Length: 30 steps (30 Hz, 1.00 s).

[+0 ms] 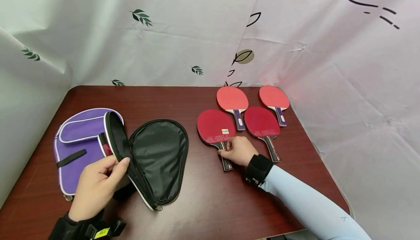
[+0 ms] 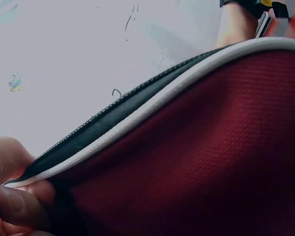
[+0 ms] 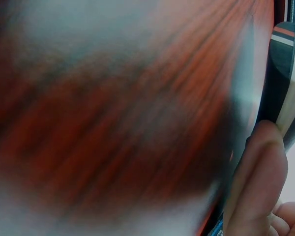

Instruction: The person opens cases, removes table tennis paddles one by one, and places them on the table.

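In the head view my left hand [image 1: 98,183] pinches the raised edge of an unzipped paddle case [image 1: 160,159], whose black lining faces up. The left wrist view shows the case's dark red outside [image 2: 201,142] and white piping running to my fingertips [image 2: 12,199]. To the right, my right hand [image 1: 241,150] holds the handle of a red table tennis paddle [image 1: 213,123] between thumb and fingers. That paddle lies nearest the case, its blade pointing away from me. Up close in the right wrist view is the dark handle [image 3: 280,61] with pale wood along its side.
A purple paddle case [image 1: 73,167] with white piping lies at the left, partly under the raised flap. Three more red paddles sit close by: one behind [image 1: 232,98], one to the right [image 1: 261,121], one at the back right [image 1: 273,97]. Curtains [image 1: 183,32] enclose the brown table [image 1: 183,229].
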Available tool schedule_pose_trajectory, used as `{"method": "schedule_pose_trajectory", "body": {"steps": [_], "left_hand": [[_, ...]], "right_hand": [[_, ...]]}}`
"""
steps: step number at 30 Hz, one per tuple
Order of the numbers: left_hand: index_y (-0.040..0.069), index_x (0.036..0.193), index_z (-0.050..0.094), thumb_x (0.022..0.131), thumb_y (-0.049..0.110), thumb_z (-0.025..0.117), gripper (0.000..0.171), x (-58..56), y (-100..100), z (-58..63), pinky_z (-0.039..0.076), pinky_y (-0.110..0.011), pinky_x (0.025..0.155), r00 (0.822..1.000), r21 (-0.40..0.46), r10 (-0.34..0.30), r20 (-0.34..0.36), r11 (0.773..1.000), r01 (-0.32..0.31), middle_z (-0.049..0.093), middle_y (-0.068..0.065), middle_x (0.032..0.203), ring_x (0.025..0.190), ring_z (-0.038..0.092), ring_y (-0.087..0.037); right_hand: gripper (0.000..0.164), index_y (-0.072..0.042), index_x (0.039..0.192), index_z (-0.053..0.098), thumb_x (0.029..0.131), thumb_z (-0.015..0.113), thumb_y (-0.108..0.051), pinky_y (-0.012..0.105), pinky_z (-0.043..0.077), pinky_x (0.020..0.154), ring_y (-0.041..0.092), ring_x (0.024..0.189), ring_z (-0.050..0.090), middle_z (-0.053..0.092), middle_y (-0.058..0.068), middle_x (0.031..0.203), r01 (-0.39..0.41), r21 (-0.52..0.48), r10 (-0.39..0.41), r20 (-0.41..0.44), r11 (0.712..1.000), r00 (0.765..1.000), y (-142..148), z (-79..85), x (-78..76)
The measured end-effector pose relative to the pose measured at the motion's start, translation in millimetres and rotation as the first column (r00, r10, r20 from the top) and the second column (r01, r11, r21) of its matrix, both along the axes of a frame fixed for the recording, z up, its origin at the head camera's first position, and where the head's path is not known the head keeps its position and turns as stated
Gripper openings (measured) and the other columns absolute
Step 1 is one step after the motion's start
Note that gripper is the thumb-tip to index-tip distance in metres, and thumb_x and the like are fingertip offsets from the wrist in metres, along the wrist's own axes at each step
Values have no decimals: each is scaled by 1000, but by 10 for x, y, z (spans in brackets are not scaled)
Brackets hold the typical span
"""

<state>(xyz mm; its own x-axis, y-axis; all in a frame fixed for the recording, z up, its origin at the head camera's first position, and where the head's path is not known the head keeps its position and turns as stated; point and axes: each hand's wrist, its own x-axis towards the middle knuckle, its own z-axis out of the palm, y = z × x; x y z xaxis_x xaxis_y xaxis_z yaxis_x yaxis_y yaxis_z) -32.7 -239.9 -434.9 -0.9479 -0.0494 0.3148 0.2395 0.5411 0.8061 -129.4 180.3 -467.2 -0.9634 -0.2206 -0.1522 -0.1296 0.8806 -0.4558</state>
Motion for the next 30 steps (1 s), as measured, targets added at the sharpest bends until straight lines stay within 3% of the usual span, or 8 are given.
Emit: {"method": "schedule_pose_trajectory", "body": {"steps": [9, 16, 24, 30], "left_hand": [[24, 71, 50, 105, 10, 75, 45, -62, 153, 2, 26, -27, 48, 998, 49, -65, -16, 997, 66, 36, 12, 58, 51, 36, -8], [25, 71, 46, 107, 12, 73, 47, -154, 276, -8, 27, -27, 50, 990, 30, -135, -39, 990, 137, 34, 14, 60, 51, 35, -6], [26, 74, 46, 106, 14, 74, 44, -322, 435, -41, 26, -25, 51, 976, -46, -204, -74, 978, 201, 30, 17, 67, 55, 32, -3], [27, 74, 49, 108, 17, 72, 42, -431, 531, -121, 28, -25, 50, 968, -76, -244, -60, 968, 240, 31, 17, 65, 56, 34, -3]], "right_hand": [[42, -18, 69, 61, 93, 88, -39, 32, 38, 57, 14, 57, 51, 50, -5, 55, -8, 0, 8, 38, 1000, 999, 5, 25, 6], [46, -19, 68, 64, 99, 81, -48, 34, 42, 55, 15, 54, 61, 59, -7, 53, 15, -36, -12, 75, 999, 997, 71, 67, 51], [36, -17, 77, 69, 104, 78, -40, 37, 50, 56, 13, 55, 64, 62, -5, 58, 74, -114, -73, 12, 991, 997, 137, 216, 178], [27, -17, 81, 72, 104, 78, -31, 37, 50, 56, 13, 56, 64, 62, -6, 60, 58, -165, -62, -19, 985, 998, 108, 284, 276]]}}
